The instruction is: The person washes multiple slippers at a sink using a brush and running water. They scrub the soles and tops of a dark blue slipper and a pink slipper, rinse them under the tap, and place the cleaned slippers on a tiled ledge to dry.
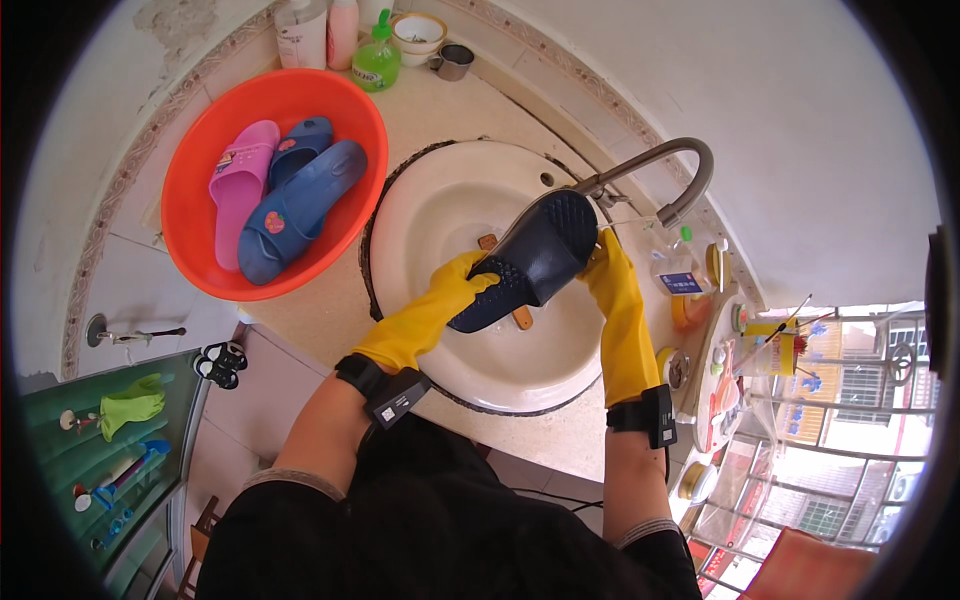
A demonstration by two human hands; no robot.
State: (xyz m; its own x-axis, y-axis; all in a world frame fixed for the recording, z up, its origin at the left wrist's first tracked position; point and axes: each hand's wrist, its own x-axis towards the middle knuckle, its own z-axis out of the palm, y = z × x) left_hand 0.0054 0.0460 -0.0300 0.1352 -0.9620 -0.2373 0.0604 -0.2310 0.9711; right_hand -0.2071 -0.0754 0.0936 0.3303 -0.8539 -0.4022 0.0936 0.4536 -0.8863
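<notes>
A dark navy slipper (pixel 555 262) is tilted over the white washbasin (pixel 420 340), held in both hands. My left hand (pixel 460 285), in a yellow rubber glove, is closed on one end, its thumb on the bumpy footbed. My right hand (pixel 606 268), gloved the same way, grips the other end from the right side; its fingers are partly hidden behind the slipper. Under the slipper, a brown wooden piece (pixel 522 317) shows in the basin, mostly covered. The curved metal faucet (pixel 690 165) reaches in from the far right, close to my right hand.
At the left an orange tub (pixel 180 200) holds a pink slipper (pixel 238 190) and blue slippers (pixel 310 200). Behind it stand a green soap bottle (pixel 376 65), bowls (pixel 418 35) and a metal cup (pixel 453 62). Bottles, jars and a cluttered tray (pixel 715 350) line the right side.
</notes>
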